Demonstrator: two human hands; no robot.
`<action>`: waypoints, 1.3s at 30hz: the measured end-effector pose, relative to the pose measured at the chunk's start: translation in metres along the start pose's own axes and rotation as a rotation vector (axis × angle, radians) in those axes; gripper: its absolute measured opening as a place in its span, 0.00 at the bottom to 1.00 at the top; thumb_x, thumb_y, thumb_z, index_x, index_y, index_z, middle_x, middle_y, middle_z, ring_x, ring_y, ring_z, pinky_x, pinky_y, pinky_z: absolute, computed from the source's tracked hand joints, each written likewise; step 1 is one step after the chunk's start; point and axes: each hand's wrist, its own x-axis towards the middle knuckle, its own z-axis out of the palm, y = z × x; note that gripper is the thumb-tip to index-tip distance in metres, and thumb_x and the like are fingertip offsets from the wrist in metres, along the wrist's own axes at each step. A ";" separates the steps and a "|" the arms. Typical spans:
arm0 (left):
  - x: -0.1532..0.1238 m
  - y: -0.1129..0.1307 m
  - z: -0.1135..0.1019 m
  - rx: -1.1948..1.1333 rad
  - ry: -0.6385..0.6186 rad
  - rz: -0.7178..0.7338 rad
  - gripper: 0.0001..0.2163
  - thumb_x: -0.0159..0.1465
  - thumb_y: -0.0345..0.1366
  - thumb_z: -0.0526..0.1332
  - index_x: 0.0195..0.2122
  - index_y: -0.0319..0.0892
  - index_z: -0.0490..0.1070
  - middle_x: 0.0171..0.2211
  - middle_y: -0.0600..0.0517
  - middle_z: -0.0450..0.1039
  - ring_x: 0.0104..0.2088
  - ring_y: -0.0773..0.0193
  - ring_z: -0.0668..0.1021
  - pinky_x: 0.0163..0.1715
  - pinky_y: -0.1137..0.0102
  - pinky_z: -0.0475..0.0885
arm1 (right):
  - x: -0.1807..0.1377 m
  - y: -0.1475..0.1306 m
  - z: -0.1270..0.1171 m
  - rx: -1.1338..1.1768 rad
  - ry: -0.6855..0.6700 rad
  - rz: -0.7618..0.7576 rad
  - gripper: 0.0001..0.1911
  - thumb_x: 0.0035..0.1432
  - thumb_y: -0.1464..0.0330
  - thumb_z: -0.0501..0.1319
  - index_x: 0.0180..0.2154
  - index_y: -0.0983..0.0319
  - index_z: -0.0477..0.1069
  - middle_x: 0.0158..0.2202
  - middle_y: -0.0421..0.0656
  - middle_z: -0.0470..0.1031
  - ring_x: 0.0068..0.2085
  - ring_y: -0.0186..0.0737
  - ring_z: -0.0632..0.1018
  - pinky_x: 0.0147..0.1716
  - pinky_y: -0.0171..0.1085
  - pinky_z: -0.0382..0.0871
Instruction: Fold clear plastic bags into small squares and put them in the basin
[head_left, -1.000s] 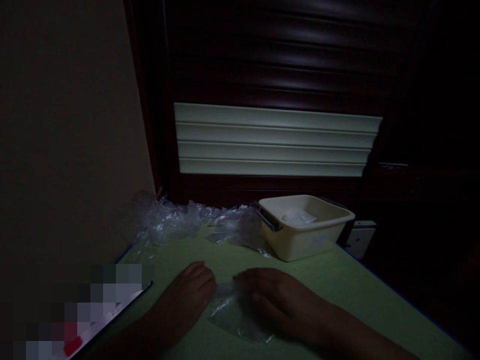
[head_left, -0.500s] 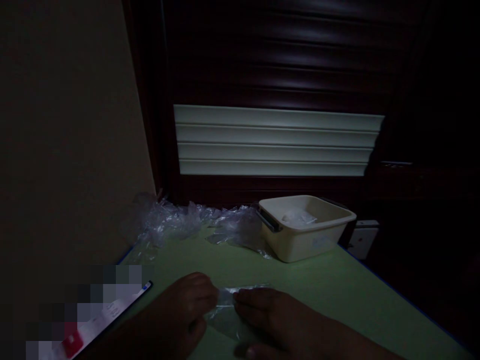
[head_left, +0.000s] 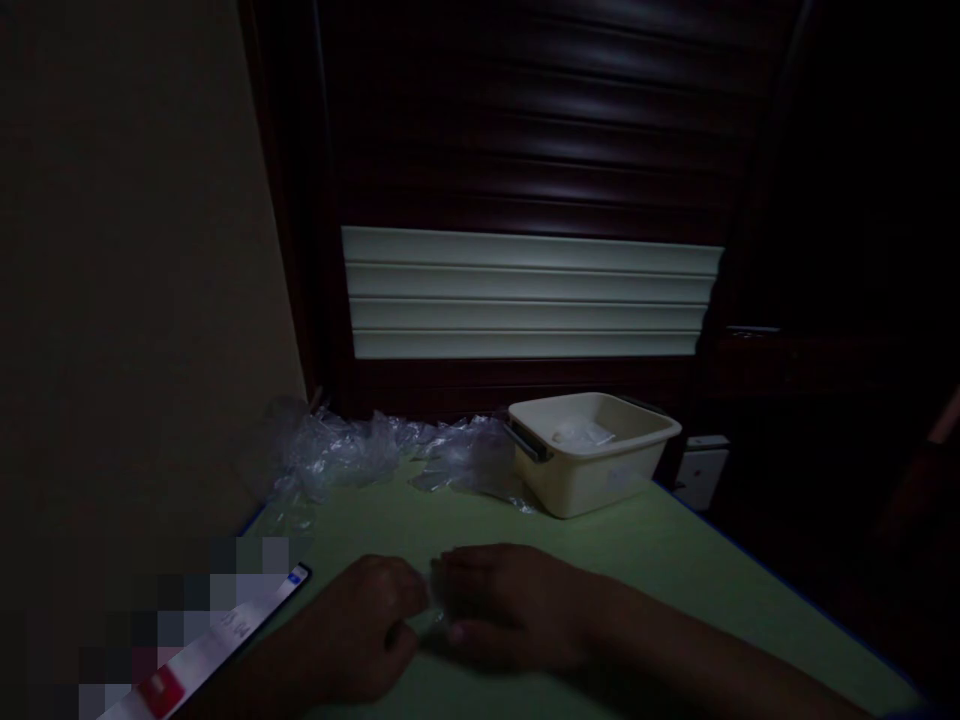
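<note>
The scene is very dark. My left hand (head_left: 367,620) and my right hand (head_left: 502,605) rest close together on a green table (head_left: 675,560), near its front edge. Between their fingertips lies a small piece of clear plastic film (head_left: 435,612), mostly covered by both hands. The fingers of both hands are curled and pinch or press this film against the table. How much of the film is folded under the right palm is hidden.
A heap of crumpled clear plastic (head_left: 375,455) lies along the table's back edge. A cream tub (head_left: 592,460) with a dark handle stands at the back right, with something pale inside. A phone (head_left: 217,650) lies at the front left. A wall stands at left, dark shutters behind.
The visible film has shrunk: a second ago it spread out under my right hand, now only a sliver shows between the hands. Both hands have drawn together; the view has shifted slightly.
</note>
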 end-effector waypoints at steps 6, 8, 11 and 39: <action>0.005 0.000 -0.003 0.064 -0.091 0.048 0.10 0.48 0.24 0.54 0.28 0.40 0.74 0.32 0.47 0.75 0.34 0.57 0.76 0.34 0.66 0.70 | 0.003 -0.001 -0.004 -0.122 -0.141 0.087 0.23 0.63 0.57 0.49 0.36 0.66 0.76 0.35 0.50 0.76 0.33 0.44 0.77 0.32 0.38 0.67; 0.006 0.001 -0.003 0.062 -0.085 0.056 0.10 0.48 0.24 0.54 0.27 0.39 0.74 0.31 0.47 0.74 0.34 0.58 0.76 0.34 0.67 0.70 | -0.013 0.010 -0.008 -0.093 -0.133 0.105 0.23 0.65 0.59 0.47 0.36 0.66 0.76 0.35 0.51 0.76 0.33 0.44 0.77 0.32 0.38 0.67; 0.005 0.000 -0.002 0.066 -0.083 0.058 0.09 0.48 0.24 0.54 0.26 0.39 0.73 0.31 0.47 0.74 0.34 0.58 0.76 0.35 0.66 0.70 | -0.044 0.033 -0.010 0.020 -0.016 0.188 0.19 0.65 0.63 0.48 0.43 0.63 0.75 0.39 0.50 0.77 0.39 0.44 0.77 0.37 0.38 0.68; 0.012 -0.026 0.037 -0.293 0.171 -0.259 0.03 0.56 0.30 0.58 0.32 0.41 0.69 0.35 0.50 0.70 0.38 0.59 0.73 0.38 0.67 0.68 | -0.028 0.074 0.026 0.405 0.338 0.363 0.06 0.58 0.69 0.58 0.29 0.63 0.63 0.26 0.39 0.66 0.28 0.34 0.69 0.25 0.32 0.59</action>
